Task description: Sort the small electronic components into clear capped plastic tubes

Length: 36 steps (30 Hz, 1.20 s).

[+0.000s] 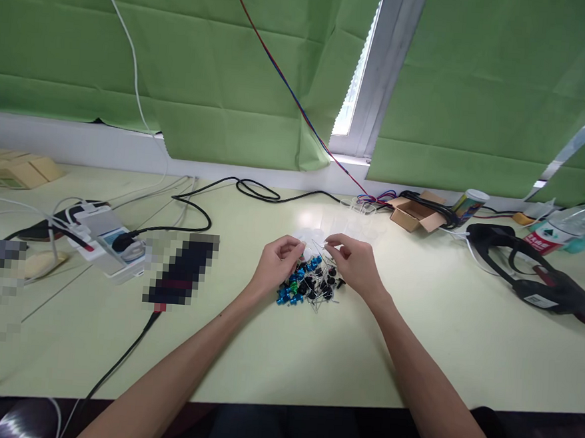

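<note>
A heap of small parts (312, 286) lies on the table: blue and green pieces on its left, black ones and thin silver pins on its right. My left hand (277, 263) is over the heap's left edge, thumb and fingers pinched together; what they hold is too small to make out. Across from it, my right hand (353, 262) pinches a thin silver pin (317, 245) that points toward the left fingertips. Behind both hands sits clear plastic (305, 236), perhaps a small bag or tray, partly hidden by the fingers.
To the left are a blurred-out dark phone-like object (182, 271) on a cable and a white power strip (108, 241). A small open cardboard box (413, 214), a can (468, 206), a black headset (533, 282) and a plastic bottle (570, 228) stand at right. Black cable (254, 191) runs along the back.
</note>
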### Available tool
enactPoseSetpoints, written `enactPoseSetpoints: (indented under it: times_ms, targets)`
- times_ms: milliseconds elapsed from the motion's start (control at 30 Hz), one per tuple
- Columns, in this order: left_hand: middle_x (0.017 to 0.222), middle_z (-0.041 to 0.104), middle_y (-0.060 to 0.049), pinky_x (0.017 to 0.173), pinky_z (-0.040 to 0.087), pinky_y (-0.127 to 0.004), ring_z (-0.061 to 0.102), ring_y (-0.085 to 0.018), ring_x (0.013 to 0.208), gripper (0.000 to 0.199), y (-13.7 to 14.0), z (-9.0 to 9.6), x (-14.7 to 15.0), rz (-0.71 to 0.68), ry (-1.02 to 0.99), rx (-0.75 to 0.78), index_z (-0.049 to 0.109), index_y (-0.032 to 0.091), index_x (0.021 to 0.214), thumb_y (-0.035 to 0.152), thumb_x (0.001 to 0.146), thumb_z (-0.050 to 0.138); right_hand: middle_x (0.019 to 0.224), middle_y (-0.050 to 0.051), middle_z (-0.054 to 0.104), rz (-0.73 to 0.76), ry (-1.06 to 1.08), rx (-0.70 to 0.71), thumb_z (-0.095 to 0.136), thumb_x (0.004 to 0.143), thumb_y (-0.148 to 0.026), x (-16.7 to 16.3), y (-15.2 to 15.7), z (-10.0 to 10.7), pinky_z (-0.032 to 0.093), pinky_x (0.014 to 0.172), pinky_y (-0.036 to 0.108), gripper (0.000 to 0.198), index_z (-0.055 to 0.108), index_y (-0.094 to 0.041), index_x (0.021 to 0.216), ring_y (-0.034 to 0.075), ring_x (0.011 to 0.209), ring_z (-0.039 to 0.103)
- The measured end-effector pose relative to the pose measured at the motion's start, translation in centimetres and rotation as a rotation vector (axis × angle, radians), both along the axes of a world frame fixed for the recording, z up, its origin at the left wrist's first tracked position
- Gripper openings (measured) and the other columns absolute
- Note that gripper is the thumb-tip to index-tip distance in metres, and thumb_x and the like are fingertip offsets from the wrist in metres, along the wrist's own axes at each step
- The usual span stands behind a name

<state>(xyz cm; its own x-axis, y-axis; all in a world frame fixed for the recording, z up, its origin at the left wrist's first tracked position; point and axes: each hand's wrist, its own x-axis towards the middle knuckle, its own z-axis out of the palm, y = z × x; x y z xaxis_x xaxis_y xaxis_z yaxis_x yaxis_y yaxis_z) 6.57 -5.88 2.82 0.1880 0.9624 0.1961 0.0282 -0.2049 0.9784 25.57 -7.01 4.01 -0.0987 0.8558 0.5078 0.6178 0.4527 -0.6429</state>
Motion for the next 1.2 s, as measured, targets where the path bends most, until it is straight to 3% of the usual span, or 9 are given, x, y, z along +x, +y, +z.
enactPoseSetpoints:
  times_ms: [200,567,700,1200]
  targets:
    - [0.06,0.059,0.002,0.045,0.042,-0.023,0.049,-0.009,0.043,0.029,0.0,-0.5,-0.1,-0.093,0.077,0.024,0.061,0.018,0.089,0.047,0.083,0.066,0.076,0.002,0.07,-0.043,0.239,0.127,0.061,0.09,-0.03,-0.8,-0.7,0.3,0.042,0.052,0.026,0.014,0.07,-0.02,0.091,0.009,0.046,0.046]
    - [0.076,0.065,0.0,0.062,0.049,-0.024,0.057,-0.012,0.062,0.019,-0.4,-1.1,0.5,-0.059,0.346,0.295,0.065,0.02,0.09,0.038,0.088,0.06,0.085,0.004,0.07,0.083,0.664,-0.048,0.071,0.081,-0.036,-2.0,-0.5,0.0,0.042,0.039,0.024,0.02,0.07,-0.019,0.09,0.007,0.042,0.048]
    - [0.08,0.068,0.0,0.066,0.049,-0.025,0.059,-0.013,0.069,0.019,-0.4,-1.0,0.4,-0.049,0.391,0.334,0.066,0.02,0.092,0.037,0.088,0.06,0.084,0.004,0.071,0.105,0.719,-0.057,0.073,0.08,-0.034,-2.0,-0.4,0.0,0.042,0.038,0.023,0.019,0.07,-0.018,0.09,0.007,0.043,0.049]
    - [0.073,0.064,0.001,0.06,0.045,-0.024,0.054,-0.012,0.064,0.02,-0.7,-0.9,0.6,-0.014,0.427,0.365,0.066,0.02,0.091,0.039,0.089,0.058,0.084,0.003,0.071,0.149,0.734,-0.102,0.074,0.08,-0.033,-2.0,-0.8,0.4,0.039,0.037,0.023,0.018,0.071,-0.019,0.09,0.007,0.042,0.05]
